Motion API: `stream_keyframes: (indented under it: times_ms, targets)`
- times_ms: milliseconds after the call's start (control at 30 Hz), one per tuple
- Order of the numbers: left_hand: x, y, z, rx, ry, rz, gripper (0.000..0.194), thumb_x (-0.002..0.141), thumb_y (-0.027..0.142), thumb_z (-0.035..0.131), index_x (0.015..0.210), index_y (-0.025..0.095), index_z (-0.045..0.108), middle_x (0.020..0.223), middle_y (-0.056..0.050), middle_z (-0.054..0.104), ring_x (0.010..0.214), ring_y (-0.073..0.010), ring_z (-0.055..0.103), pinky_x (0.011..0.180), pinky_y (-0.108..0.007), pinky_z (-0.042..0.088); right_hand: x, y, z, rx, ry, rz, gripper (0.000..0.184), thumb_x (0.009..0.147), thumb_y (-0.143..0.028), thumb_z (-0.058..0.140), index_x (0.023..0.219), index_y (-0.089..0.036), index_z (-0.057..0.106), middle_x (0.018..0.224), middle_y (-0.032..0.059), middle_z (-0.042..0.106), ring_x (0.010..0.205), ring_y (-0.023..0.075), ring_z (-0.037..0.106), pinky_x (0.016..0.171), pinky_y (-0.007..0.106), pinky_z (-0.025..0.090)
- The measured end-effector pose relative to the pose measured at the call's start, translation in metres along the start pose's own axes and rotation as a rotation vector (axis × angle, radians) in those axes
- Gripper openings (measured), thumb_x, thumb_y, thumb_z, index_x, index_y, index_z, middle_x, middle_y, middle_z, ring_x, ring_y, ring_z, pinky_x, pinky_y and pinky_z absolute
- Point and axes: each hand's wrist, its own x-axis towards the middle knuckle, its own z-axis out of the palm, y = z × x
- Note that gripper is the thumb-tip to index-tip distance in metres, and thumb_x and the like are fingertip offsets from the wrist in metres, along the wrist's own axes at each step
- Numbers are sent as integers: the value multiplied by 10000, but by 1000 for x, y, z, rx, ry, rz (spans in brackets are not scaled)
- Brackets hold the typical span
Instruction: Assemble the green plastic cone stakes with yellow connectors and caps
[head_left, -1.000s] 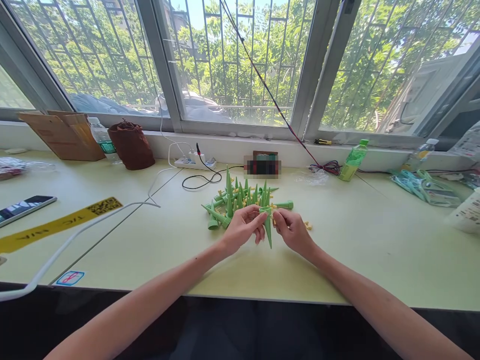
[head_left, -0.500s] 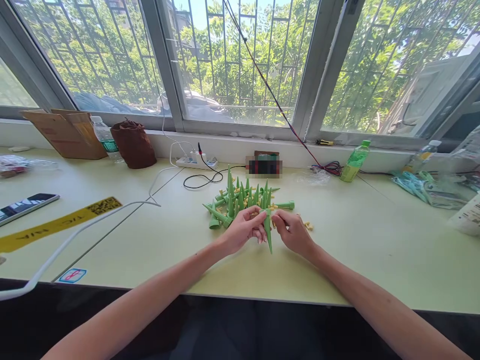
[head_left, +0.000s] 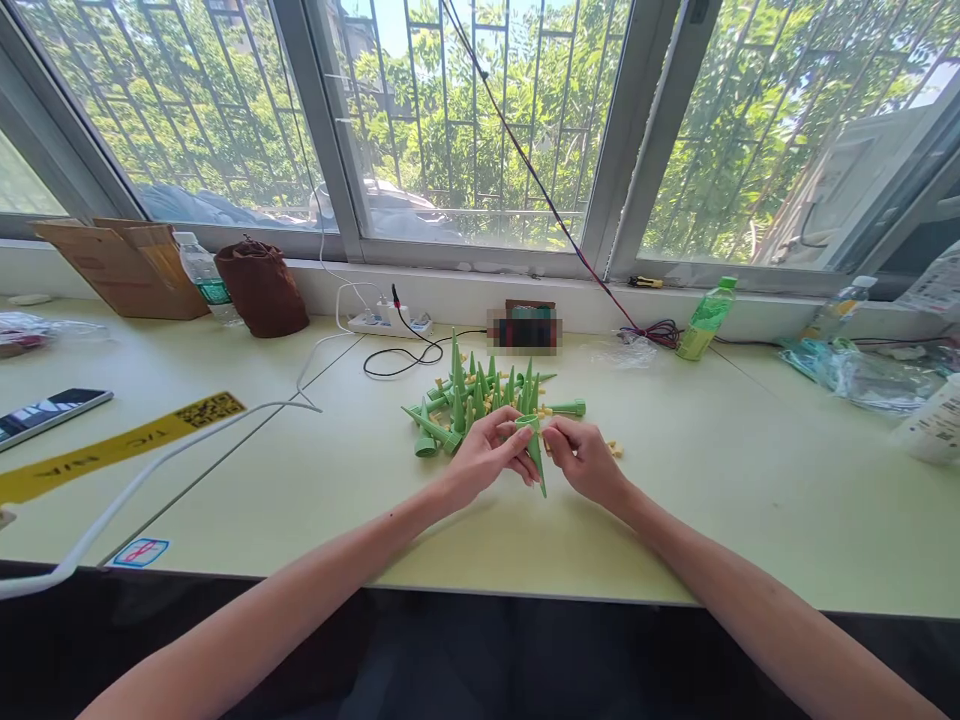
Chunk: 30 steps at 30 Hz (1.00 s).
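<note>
Between thumb and fingers, my left hand (head_left: 491, 448) grips a green plastic spike (head_left: 535, 455), its wide collar up and its point slanting down toward me. My right hand (head_left: 589, 460) is closed in a pinch right beside the spike's collar; whatever its fingertips hold is hidden or too small to make out. Just beyond both hands lies a pile of similar green spikes (head_left: 459, 385), some standing point up and others on their sides. Small yellow pieces (head_left: 615, 449) are scattered among them and to the right of my right hand.
A power strip (head_left: 390, 322) with cables stands at the back, near a brown pouch (head_left: 262, 288) and a cardboard box (head_left: 120, 270). A green bottle (head_left: 705, 322) and plastic bags (head_left: 847, 375) are on the right. A phone (head_left: 52, 415) and white cable (head_left: 187, 430) lie left.
The spike in my left hand has tilted, its collar turning more toward me and its tip rising slightly. My right hand stays pinched beside it. The view has shifted a little.
</note>
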Motion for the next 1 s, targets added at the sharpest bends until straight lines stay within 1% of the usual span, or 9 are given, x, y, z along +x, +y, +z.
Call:
stream_keyframes:
  times_ms: [133,300,400,533,633,733,867,1000]
  targets:
    - [2,-6,-7,-105,-17,-66,308,872,416,640,931,161,479,647,2,631,564,-147,681,503,-197,523,0,-1,-1,-64,-10,-27,370,985,-350,406,654,-191,448,581,-15,473,526,107,400,533,243,326]
    - [6,-8,-11,-229,-30,-162,327,845,412,679,848,154,479,575,16,599,499,-109,639,451,-150,480,0,-1,-1,-90,-16,-56,352,983,-331,412,664,-189,461,581,-16,472,518,103,395,532,239,320]
    - [7,-6,-11,-277,-23,-213,336,828,407,699,806,144,491,600,1,612,467,-86,609,422,-137,457,0,-1,0,-102,-3,-53,368,985,-327,408,648,-188,453,570,-21,459,512,99,381,527,238,308]
    - [7,-1,-11,-325,-49,-274,318,826,391,703,840,107,560,684,-54,665,433,-49,558,392,-122,409,0,-3,2,-117,16,-37,407,982,-340,419,610,-181,456,546,-35,409,496,90,322,508,238,275]
    - [7,1,-11,-320,-48,-286,291,836,373,692,855,113,562,692,-72,680,398,-36,513,362,-120,359,1,-5,2,-105,19,-55,427,980,-354,424,592,-178,463,537,-37,395,492,88,310,502,236,269]
    - [7,1,-10,-285,-22,-321,267,838,368,685,893,143,552,660,-42,667,363,-35,464,333,-130,311,1,-5,2,-108,12,-61,437,975,-369,434,583,-179,465,531,-36,389,496,90,301,503,239,266]
    - [7,1,-9,-181,26,-400,262,835,383,684,894,151,577,645,-9,626,368,-24,432,317,-129,254,2,-2,3,-146,25,-32,477,961,-415,448,544,-188,394,510,-46,319,490,90,267,485,244,237]
    - [6,3,-8,-120,6,-448,268,788,364,728,889,139,624,656,3,598,389,-14,438,328,-126,259,2,0,4,-169,38,-30,498,952,-437,452,538,-195,320,504,-51,280,486,88,246,477,248,216]
